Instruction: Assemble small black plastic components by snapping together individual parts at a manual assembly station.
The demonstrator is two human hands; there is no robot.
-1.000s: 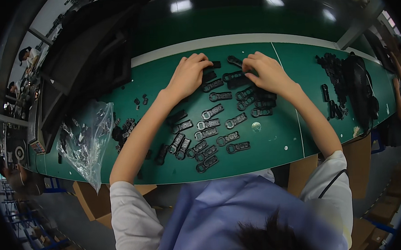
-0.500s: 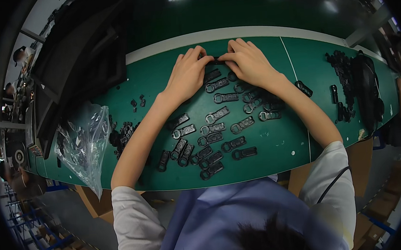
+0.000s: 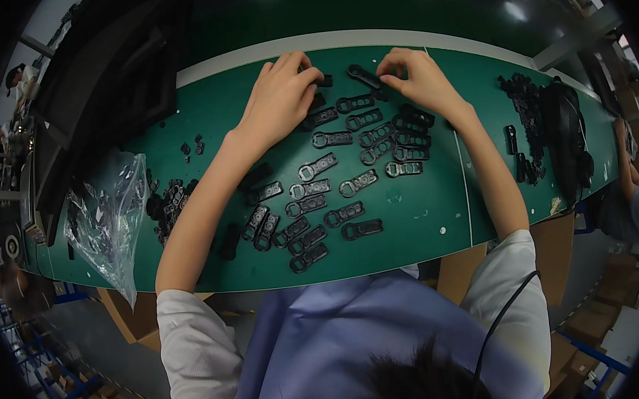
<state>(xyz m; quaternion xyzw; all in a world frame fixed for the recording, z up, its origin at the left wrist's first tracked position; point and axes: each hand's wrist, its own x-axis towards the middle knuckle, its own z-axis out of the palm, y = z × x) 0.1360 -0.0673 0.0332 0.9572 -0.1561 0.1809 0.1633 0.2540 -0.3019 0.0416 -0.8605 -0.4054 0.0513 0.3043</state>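
Note:
My left hand (image 3: 279, 98) is at the far side of the green table, its fingers curled round a black plastic part (image 3: 327, 81) that sticks out past the fingertips. My right hand (image 3: 421, 81) is to the right, thumb and forefinger drawn together beside the lower end of a long black part with a ring-shaped head (image 3: 362, 76). Whatever those right fingers hold is hidden. Below both hands lie several flat black parts (image 3: 319, 167) of the same kind, each with a round end and small openings, spread in loose rows.
A clear plastic bag (image 3: 113, 221) and a heap of small black pieces (image 3: 174, 202) lie left of my left forearm. At the right are another pile of small black pieces (image 3: 524, 107) and a long black bundle (image 3: 565, 134). Cardboard boxes (image 3: 464, 271) stand below the table edge.
My hands have come apart: the right has moved rightward, away from the part they both touched, while the left stays on it. A long part now shows between them. The view has shifted slightly.

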